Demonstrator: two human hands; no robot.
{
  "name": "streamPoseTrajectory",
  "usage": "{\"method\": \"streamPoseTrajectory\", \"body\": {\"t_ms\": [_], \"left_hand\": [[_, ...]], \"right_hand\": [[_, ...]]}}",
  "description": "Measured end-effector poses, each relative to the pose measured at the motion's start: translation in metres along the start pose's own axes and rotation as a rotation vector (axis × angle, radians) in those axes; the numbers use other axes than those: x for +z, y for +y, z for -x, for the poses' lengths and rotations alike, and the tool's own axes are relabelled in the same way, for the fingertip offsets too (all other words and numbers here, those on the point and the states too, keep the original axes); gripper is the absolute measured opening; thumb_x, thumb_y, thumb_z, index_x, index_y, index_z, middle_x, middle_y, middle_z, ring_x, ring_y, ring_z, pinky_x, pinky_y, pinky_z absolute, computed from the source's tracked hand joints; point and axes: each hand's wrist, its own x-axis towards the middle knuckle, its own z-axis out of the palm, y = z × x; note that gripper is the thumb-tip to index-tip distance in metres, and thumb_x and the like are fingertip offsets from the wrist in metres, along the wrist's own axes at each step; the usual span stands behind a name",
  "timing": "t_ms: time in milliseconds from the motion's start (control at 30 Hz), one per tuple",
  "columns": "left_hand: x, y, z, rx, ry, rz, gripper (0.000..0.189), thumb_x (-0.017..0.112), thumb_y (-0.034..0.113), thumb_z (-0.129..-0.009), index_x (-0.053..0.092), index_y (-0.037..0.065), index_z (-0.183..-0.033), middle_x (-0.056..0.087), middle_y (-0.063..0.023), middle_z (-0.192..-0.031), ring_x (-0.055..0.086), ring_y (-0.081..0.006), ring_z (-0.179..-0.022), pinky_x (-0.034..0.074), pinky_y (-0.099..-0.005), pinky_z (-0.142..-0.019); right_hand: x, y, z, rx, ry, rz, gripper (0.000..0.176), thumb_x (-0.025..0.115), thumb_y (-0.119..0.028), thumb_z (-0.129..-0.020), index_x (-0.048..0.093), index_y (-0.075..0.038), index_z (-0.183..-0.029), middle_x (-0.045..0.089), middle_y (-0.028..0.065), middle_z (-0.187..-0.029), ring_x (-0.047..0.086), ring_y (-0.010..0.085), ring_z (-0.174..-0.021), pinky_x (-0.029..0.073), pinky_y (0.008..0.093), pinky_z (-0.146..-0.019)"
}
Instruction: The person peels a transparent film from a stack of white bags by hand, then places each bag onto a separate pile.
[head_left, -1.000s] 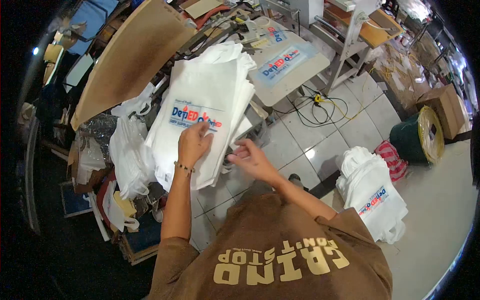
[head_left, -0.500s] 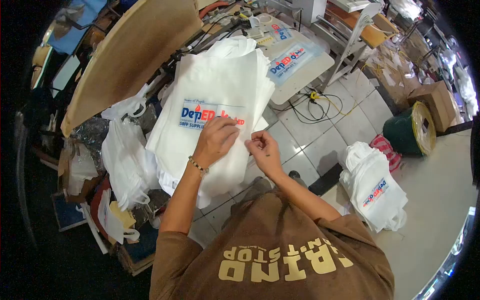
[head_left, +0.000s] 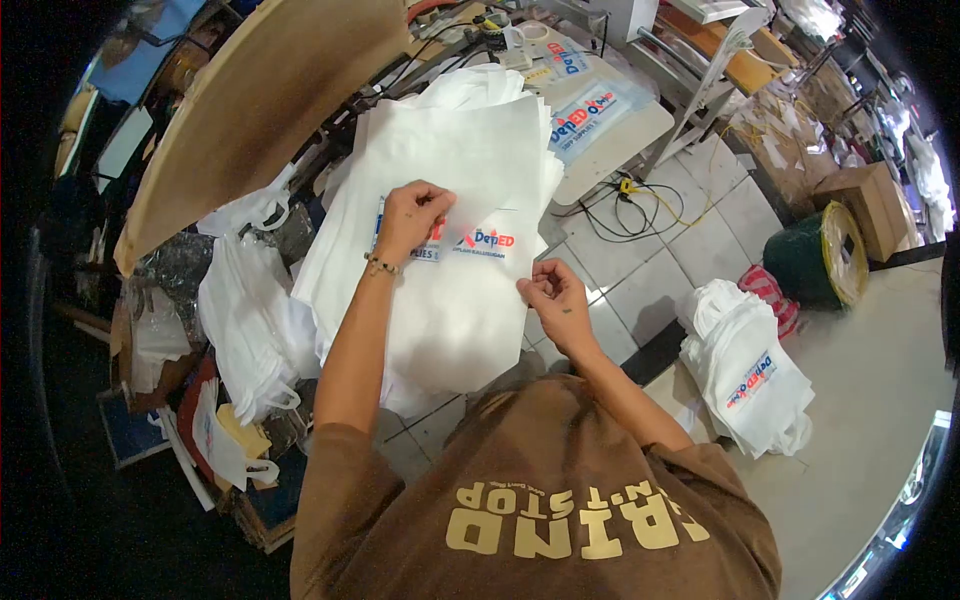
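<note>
A white fabric bag (head_left: 450, 330) lies on top of a thick stack of white bags (head_left: 345, 170) in front of me. Across its middle runs a blue and red DepED print (head_left: 490, 240), partly covered by my left hand and forearm. My left hand (head_left: 412, 222) is closed in a pinch over the print, on what looks like a thin clear film. The film's edges are hard to make out. At the bag's right edge, my right hand (head_left: 560, 303) pinches the fabric between thumb and fingers.
Printed film sheets (head_left: 590, 115) lie on a white table at the back right. Cables (head_left: 630, 205) lie on the tiled floor. More white bags (head_left: 750, 370) rest at the right, and others (head_left: 250, 320) at the left. A curved wooden board (head_left: 260, 110) stands at upper left.
My left hand has moved up and slightly left, uncovering more of the print's right part. The right hand and the top bag have shifted a little to the right.
</note>
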Motion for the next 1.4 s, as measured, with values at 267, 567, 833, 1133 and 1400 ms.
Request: {"method": "streamPoseTrajectory", "body": {"t_ms": [267, 567, 833, 1133, 1400], "left_hand": [[-0.020, 0.001, -0.034, -0.015, 0.056, -0.094, 0.019, 0.073, 0.019, -0.087, 0.071, 0.000, -0.088, 0.063, -0.0015, -0.067, 0.056, -0.0076, -0.057, 0.044, -0.0238, -0.051], [-0.052, -0.014, -0.079, 0.158, 0.304, -0.240, 0.024, 0.074, 0.025, -0.085, 0.073, 0.001, -0.089, 0.067, -0.0043, -0.068, 0.058, -0.0105, -0.055, 0.046, -0.0265, -0.053], [-0.091, -0.069, -0.122, 0.426, 0.790, -0.369, 0.017, 0.071, 0.019, -0.083, 0.073, 0.003, -0.088, 0.069, -0.0151, -0.077, 0.068, -0.0265, -0.072, 0.052, -0.0314, -0.067], [-0.200, -0.147, -0.026, 0.370, 1.010, -0.032, 0.010, 0.062, 0.008, -0.092, 0.065, -0.001, -0.097, 0.069, -0.0069, -0.090, 0.060, -0.0160, -0.070, 0.049, -0.0290, -0.065], [-0.232, -0.051, 0.183, 0.185, 0.807, 0.335, 0.013, 0.059, 0.020, -0.100, 0.055, 0.009, -0.102, 0.066, -0.0025, -0.089, 0.042, -0.0028, -0.057, 0.035, -0.0158, -0.050]], "right_hand": [[-0.006, -0.015, 0.008, -0.005, -0.045, 0.040, 0.020, 0.069, -0.007, -0.087, 0.057, 0.002, -0.100, 0.060, 0.0024, -0.089, 0.056, 0.0071, -0.073, 0.047, 0.0223, -0.068], [-0.011, -0.014, 0.010, 0.001, -0.039, 0.107, 0.019, 0.069, -0.007, -0.087, 0.056, 0.001, -0.099, 0.059, 0.0020, -0.087, 0.055, 0.0065, -0.074, 0.045, 0.0225, -0.068], [-0.013, -0.017, 0.012, 0.006, -0.045, 0.080, 0.023, 0.069, -0.006, -0.087, 0.056, 0.002, -0.103, 0.058, 0.0025, -0.088, 0.055, 0.0081, -0.076, 0.046, 0.0232, -0.069], [-0.009, -0.040, -0.036, -0.177, 0.108, 0.311, 0.037, 0.078, -0.018, -0.081, 0.057, 0.001, -0.105, 0.061, 0.0046, -0.085, 0.055, 0.0110, -0.074, 0.048, 0.0270, -0.067], [-0.015, -0.081, -0.104, -0.332, 0.109, 0.679, 0.040, 0.079, -0.031, -0.079, 0.060, 0.002, -0.092, 0.062, 0.0134, -0.070, 0.057, 0.0223, -0.063, 0.046, 0.0342, -0.060]]}}
